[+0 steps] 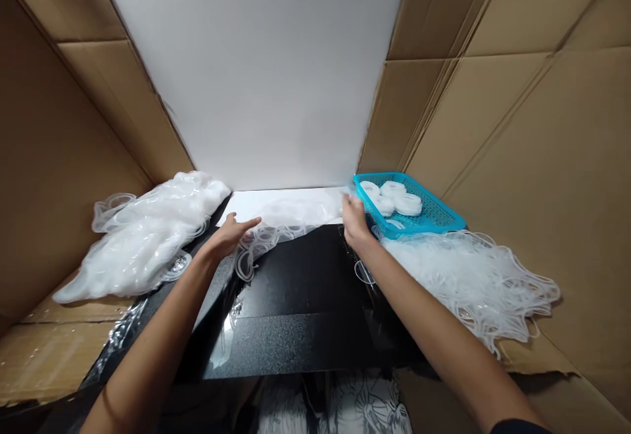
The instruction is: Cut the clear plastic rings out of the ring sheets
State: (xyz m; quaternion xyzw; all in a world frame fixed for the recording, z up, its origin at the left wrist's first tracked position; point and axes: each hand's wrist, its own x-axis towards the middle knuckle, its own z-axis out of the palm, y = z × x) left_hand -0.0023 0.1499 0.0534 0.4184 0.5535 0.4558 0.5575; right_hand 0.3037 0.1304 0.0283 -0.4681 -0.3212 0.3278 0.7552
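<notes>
Left hand [227, 233] is spreading, thumb and fingers apart, and doesn't seem to be gripping anything; its fingertips are pointing toward a thin translucent piece [296, 212] lying between the hands. Right hand [353, 218] is blurring, fingers partly curling; can't tell if it's pinching an edge of that piece.

The piece is lying across a white strip [241, 204] just ahead of the hands, its near edge with white loops [269, 240] spilling onto the black desk [296, 289]. The pale strip is probably serving as a flat backing. Hands are flanking the piece, one toward each end, likely for reaching both ends at once.

Outside the left hand, a glossy white heap [142, 243] is sitting within easy reach. Outside the right hand, a looser heap of looped clear pieces [483, 276] is spreading beside the forearm. Splitting them this way is probably keeping the two lots from mixing.

Just right of the right hand, a blue basket [436, 223] is holding round white bundles [394, 198]; its rim is likely stopping them from sliding among the loose pieces. Beyond both hands, a white panel [266, 72] is standing, with cardboard walls [532, 125] closing in the sides.
</notes>
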